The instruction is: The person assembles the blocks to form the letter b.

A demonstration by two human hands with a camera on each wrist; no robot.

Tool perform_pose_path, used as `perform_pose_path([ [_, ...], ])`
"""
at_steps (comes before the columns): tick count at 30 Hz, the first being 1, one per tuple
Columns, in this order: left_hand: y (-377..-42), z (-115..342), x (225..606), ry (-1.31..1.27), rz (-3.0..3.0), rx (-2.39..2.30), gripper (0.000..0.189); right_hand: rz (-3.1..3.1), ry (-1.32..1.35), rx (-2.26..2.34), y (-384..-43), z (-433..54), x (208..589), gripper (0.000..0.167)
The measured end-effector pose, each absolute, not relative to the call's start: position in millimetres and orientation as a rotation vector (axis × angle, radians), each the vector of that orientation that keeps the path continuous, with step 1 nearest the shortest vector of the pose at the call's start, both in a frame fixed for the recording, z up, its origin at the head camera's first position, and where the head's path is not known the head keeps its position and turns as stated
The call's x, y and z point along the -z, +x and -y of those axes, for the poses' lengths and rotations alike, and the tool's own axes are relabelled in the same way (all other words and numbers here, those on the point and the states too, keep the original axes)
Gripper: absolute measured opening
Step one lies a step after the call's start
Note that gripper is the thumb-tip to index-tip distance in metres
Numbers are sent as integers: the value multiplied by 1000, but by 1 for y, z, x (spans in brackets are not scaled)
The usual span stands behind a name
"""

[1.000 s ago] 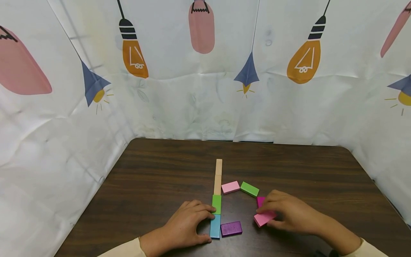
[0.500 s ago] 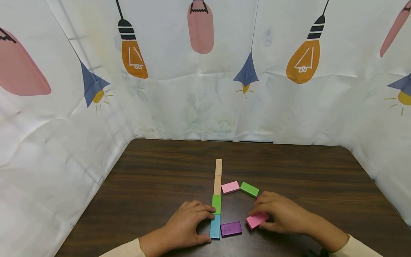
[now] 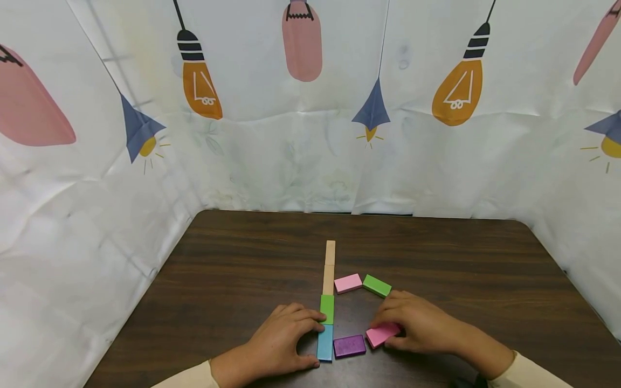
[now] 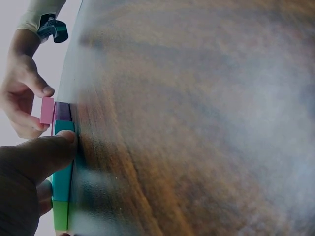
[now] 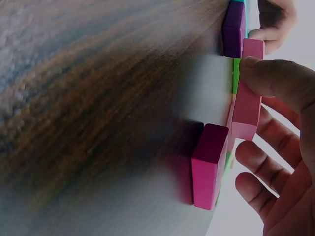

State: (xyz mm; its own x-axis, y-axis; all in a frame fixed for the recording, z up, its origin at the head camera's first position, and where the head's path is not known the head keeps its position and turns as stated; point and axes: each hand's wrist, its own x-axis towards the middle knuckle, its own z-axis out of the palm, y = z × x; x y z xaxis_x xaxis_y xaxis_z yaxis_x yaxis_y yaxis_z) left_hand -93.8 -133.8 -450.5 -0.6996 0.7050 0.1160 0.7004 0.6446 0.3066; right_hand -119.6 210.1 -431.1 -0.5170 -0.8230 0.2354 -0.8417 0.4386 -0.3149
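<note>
A pink block [image 3: 383,335] is pinched between the thumb and fingers of my right hand [image 3: 419,326]. In the right wrist view this pink block [image 5: 248,93] hangs above the table, over the level of the magenta block [image 5: 210,167] standing on it. In the head view the right hand hides the magenta block. Just left of the held block lies a purple block [image 3: 349,346]. My left hand [image 3: 281,339] rests beside the row, fingertips on the green block [image 3: 327,308], thumb by the near end of the blue block [image 3: 325,345].
Two plain wooden blocks [image 3: 329,267] carry the straight row away from me. From its right side curve a light pink block [image 3: 348,283] and another green block [image 3: 377,286]. The dark wooden table [image 3: 233,258] meets a printed white cloth [image 3: 271,161] at the back.
My right hand has carried the pink block leftward and slightly nearer, from over the magenta block to close by the purple one. My left hand has stayed in place.
</note>
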Motion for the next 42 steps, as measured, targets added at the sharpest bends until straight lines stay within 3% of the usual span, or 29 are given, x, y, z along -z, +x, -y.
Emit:
perform_pose_path([
  [42,-94,135,452,1266,-2854,-543,47,2635,1517,-587,-119,-202,442,37],
])
